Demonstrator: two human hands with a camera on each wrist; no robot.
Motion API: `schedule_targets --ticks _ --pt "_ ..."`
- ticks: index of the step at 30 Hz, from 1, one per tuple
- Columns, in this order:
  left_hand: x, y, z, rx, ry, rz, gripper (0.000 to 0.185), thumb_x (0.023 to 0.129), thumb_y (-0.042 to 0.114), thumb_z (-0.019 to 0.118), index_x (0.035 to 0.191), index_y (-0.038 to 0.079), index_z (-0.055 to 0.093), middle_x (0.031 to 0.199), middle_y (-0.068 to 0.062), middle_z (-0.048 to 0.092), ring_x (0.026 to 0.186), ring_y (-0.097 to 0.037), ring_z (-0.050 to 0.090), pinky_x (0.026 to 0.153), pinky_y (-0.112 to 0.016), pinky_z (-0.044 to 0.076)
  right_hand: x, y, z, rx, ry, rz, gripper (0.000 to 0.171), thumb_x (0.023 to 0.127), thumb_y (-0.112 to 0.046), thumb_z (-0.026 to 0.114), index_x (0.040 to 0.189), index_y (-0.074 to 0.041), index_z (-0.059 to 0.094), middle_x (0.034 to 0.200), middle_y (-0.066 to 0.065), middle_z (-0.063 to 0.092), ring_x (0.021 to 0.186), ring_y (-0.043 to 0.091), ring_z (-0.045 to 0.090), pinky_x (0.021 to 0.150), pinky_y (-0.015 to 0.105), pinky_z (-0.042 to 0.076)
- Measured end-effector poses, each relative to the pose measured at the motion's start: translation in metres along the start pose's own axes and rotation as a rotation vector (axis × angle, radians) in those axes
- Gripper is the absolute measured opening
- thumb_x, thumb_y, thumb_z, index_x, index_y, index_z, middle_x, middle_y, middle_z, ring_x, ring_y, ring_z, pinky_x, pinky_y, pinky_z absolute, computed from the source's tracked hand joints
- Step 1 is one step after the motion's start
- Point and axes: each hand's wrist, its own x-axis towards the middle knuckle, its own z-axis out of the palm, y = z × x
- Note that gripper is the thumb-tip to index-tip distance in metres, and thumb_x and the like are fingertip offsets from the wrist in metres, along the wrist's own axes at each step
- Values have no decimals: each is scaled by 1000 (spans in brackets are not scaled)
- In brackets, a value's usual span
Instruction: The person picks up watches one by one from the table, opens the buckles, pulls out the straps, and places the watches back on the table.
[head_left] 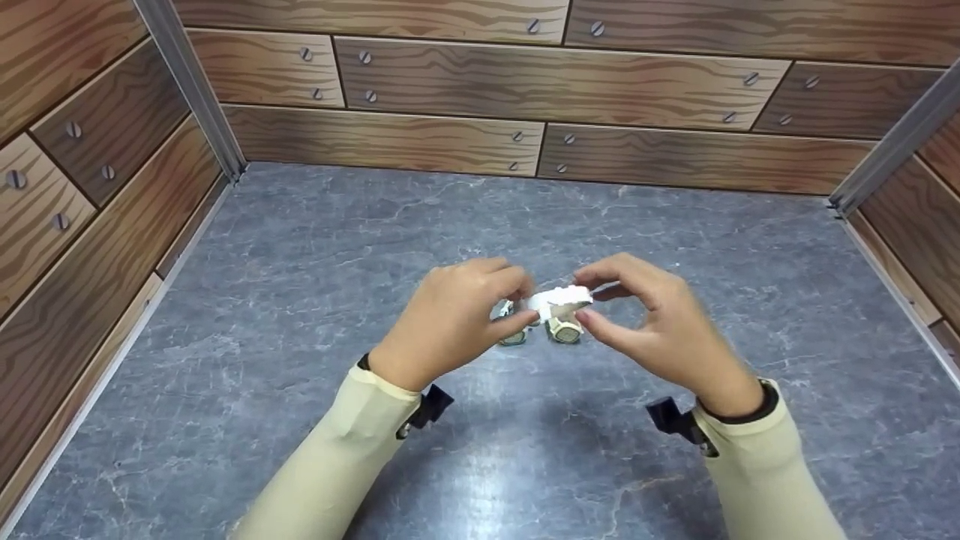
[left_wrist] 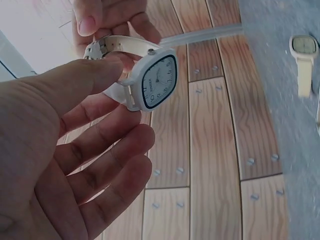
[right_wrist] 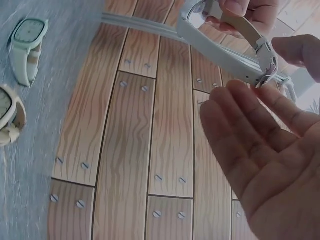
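Both hands, left [head_left: 450,319] and right [head_left: 660,322], pinch a white watch [head_left: 559,300] aloft, strap running left-right between them.

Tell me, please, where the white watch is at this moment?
In the head view the white watch is mid-frame above the grey table, pinched between the left hand and right hand, with two other watches lying just beneath.
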Motion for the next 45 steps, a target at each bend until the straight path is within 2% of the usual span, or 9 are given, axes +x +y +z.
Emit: schedule_targets --ticks 6,16,21,25,29,36,45 --pt "0 -2 1 83 16 23 14 92 26 80 90 16 70 85 5 65 74 -12 61 62 -29 53 0 2 0 -64 -8 -67 36 87 0 81 120 -7 70 114 3 72 102 18 68 88 25 57" --pt "-1 -2 2 121 0 50 16 92 28 81 94 17 69 88 4 65 78 -14 58 66 -27 52 3 4 2 -178 11 -196 37 81 1 85 115 -9 73 106 4 72 91 16 68 84 18 54" --pt "-1 -1 2 128 -4 64 16 92 27 81 95 16 70 89 4 66 78 -14 58 66 -26 52 3 4 3 -210 10 -223 34 80 2 86 110 -9 74 104 2 72 87 16 67 83 14 52" --pt "0 1 2 131 -14 72 15 92 28 80 97 16 71 92 4 68 80 -14 61 68 -26 54 3 4 3 -217 -10 -207 27 83 -2 84 107 -10 74 103 0 72 86 14 67 82 15 52" --pt "0 2 3 122 -16 86 15 93 28 80 98 16 72 94 3 69 82 -14 62 71 -26 54 2 6 4 -222 -21 -229 26 82 -1 83 105 -10 73 100 0 72 84 15 67 81 15 52" --pt "-1 2 7 82 -14 113 14 93 26 80 95 15 70 93 4 67 81 -12 59 70 -23 52 1 10 7 -247 -8 -289 26 78 4 79 99 -9 71 95 1 70 80 14 65 74 21 56" --pt "0 5 8 46 -14 128 14 95 24 77 102 14 71 96 2 68 83 -12 59 70 -23 52 2 8 7 -255 -12 -271 22 80 3 75 97 -9 70 93 0 69 79 12 64 69 25 57"
